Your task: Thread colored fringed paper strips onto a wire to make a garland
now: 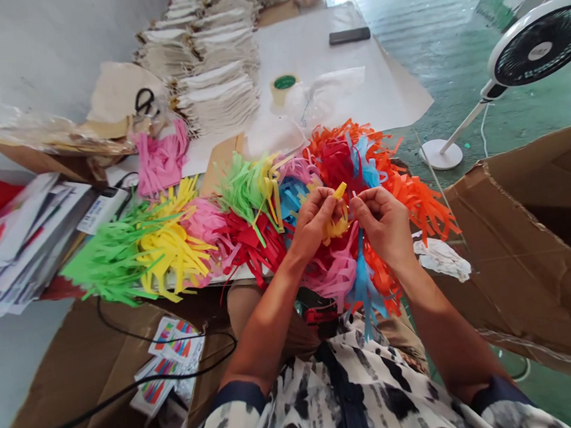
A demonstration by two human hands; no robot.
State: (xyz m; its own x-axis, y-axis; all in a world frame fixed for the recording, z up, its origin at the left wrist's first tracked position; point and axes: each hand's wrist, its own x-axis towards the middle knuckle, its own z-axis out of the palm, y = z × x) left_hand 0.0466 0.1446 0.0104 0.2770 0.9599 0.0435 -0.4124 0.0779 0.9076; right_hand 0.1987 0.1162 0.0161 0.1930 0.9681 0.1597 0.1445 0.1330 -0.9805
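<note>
Over many finished-looking multicoloured fringed paper bunches (173, 250), my left fingers (325, 200) pinch narrowly on a yellow paper strip (339, 191); my right fingers (361, 199) pinch beside it; cream cloth stacks (213, 67) remain far.

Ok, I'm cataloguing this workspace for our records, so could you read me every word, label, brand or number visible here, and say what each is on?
Nothing is legible: the print on the cards lying by the black cable and on the stacked printed sheets at left is too small or blurred to read.
</note>
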